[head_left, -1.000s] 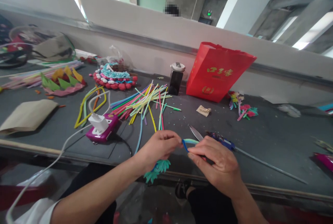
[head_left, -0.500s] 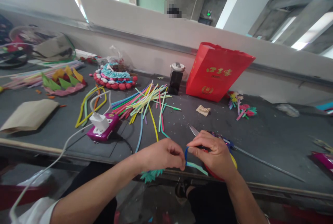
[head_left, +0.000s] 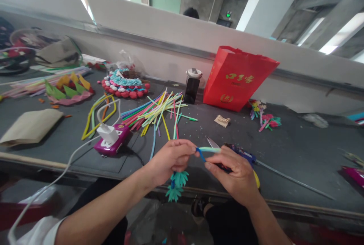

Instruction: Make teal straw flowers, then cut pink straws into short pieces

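left hand (head_left: pixel 170 157) lifted, strip (head_left: pixel 209 149) near table edge (head_left: pixel 57 165)

A dark grey table (head_left: pixel 298 150) is carrying coloured straws (head_left: pixel 156 112) fanning out at centre, a red bag (head_left: pixel 239 78) at one o'clock, a purple power strip (head_left: pixel 112 141) at eight o'clock.

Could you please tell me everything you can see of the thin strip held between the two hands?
The strip is thin and flexible, plastic-looking, pale green with a blue end bent into a small loop. It lies nearly level above the table edge, pinched by the left hand and the right hand.
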The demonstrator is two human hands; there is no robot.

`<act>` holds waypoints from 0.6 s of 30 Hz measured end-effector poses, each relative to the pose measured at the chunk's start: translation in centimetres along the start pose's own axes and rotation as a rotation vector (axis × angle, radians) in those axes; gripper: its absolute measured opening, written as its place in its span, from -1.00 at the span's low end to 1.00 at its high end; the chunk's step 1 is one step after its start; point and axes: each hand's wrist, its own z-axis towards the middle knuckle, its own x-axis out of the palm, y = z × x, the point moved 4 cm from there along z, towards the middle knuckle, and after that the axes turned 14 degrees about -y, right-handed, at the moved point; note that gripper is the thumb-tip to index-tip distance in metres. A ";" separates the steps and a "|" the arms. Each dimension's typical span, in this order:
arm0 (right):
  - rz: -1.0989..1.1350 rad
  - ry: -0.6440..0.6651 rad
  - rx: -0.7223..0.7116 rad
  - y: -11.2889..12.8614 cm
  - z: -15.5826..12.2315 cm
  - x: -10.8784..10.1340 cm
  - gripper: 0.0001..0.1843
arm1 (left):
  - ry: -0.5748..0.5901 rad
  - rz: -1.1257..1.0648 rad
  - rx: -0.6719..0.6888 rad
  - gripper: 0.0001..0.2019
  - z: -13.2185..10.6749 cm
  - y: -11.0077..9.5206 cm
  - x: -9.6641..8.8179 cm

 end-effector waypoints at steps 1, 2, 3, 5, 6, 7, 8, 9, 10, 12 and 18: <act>0.000 -0.002 0.040 -0.4 0.1 0.2 -0.88 | 0.031 -0.023 -0.008 -0.86 -0.1 -0.1 0.1; 0.010 0.006 0.087 -0.9 0.1 0.3 -0.88 | 0.069 -0.032 -0.021 -0.87 -0.3 -0.1 0.2; 0.034 0.020 0.138 -1.3 0.2 0.4 -0.87 | 0.111 -0.025 -0.035 -0.87 -0.5 -0.1 0.3; 0.100 0.065 0.228 -1.9 0.3 0.6 -0.86 | 0.197 0.064 -0.052 -0.86 -0.9 0.0 0.6; 0.128 0.084 0.254 -2.1 0.4 0.6 -0.86 | 0.228 0.145 -0.044 -0.86 -1.1 0.1 0.8; 0.147 0.092 0.259 -2.2 0.5 0.5 -0.88 | 0.250 0.239 -0.027 -0.85 -1.2 0.2 0.8; 0.153 0.097 0.246 -2.1 0.5 0.4 -0.90 | 0.267 0.341 -0.003 -0.86 -1.3 0.4 0.8; 0.146 0.107 0.217 -1.9 0.6 0.4 -0.92 | 0.279 0.444 0.028 -0.86 -1.3 0.6 0.8; 0.132 0.116 0.173 -1.7 0.6 0.3 -0.93 | 0.283 0.542 0.059 -0.87 -1.2 0.8 0.8; 0.093 0.123 0.075 -1.0 0.5 0.1 -0.93 | 0.266 0.700 0.131 -0.86 -1.0 1.3 0.7; -0.075 0.020 -0.142 1.1 0.0 -0.5 -0.89 | -0.062 0.779 0.384 -0.83 0.4 0.9 0.2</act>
